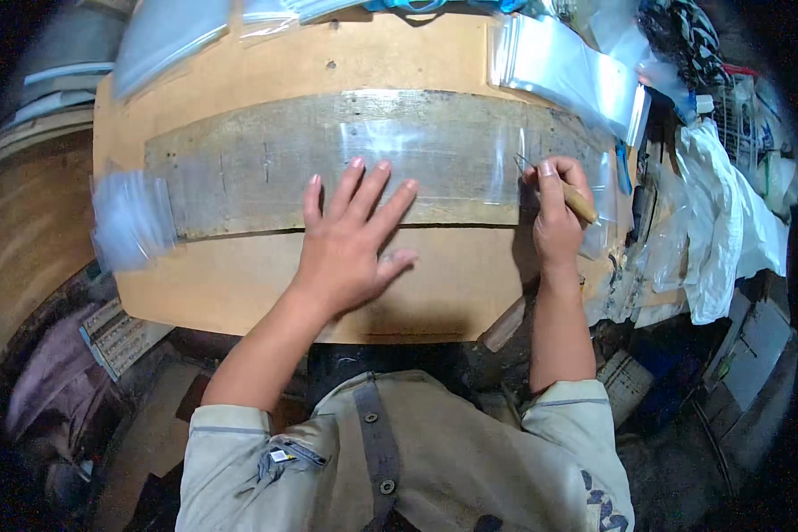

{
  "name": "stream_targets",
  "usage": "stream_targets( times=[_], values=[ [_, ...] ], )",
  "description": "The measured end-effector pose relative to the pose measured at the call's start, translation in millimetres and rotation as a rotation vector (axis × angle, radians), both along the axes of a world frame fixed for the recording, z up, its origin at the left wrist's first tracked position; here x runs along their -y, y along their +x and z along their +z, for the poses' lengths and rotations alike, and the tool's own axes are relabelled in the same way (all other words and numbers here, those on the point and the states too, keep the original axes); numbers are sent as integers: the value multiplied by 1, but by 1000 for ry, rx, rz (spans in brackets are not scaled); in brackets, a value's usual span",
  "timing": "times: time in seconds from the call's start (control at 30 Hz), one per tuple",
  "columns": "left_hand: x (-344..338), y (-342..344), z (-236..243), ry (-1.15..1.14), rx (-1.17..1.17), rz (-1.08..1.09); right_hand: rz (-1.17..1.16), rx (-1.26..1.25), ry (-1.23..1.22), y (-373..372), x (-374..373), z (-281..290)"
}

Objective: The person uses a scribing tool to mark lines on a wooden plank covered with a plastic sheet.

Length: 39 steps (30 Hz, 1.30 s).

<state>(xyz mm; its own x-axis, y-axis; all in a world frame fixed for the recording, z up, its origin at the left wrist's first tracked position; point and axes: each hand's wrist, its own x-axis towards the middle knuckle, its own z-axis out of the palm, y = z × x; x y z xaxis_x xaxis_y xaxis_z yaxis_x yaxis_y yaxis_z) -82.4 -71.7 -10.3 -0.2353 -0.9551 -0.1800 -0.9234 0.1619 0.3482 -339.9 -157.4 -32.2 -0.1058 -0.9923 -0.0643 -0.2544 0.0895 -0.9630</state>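
Observation:
My left hand [346, 244] lies flat with its fingers spread on a clear plastic sheet [452, 151]. Under the sheet is a long, worn, darker board [230, 133] with small holes and scratches. My right hand [556, 226] is closed around an awl-like tool [580, 203] with a rounded wooden handle. Its thin metal tip points up and left, over the sheet's right end. Whether that tip touches the plastic cannot be made out.
A stack of clear plastic pieces [133, 217] sits at the table's left edge. More clear sheets [563, 66] lie at the back right, and others [173, 40] at the back left. White plastic bags [714, 222] hang beyond the right side. The light wooden tabletop [213, 284] ends close before me.

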Motion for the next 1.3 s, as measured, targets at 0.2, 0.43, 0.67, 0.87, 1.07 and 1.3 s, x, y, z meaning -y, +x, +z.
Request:
stream_targets(
  times=[0.2, 0.43, 0.67, 0.87, 1.07, 1.3],
  values=[
    [-21, 47, -5, 26, 134, 115, -5, 10, -7, -4, -4, -1],
    [-56, 113, -22, -82, 253, 200, -56, 232, 106, 22, -11, 5],
    [-71, 117, -36, -117, 290, 322, 18, 4, 25, 24, -9, 6],
    [-70, 122, -43, -192, 250, 334, -62, 211, 67, 28, -26, 2],
    [-70, 120, -44, -192, 253, 395, -48, 285, 83, 40, -17, 0],
    [-67, 120, -40, -166, 259, 428, -47, 280, 68, 48, -14, -6]
  ],
)
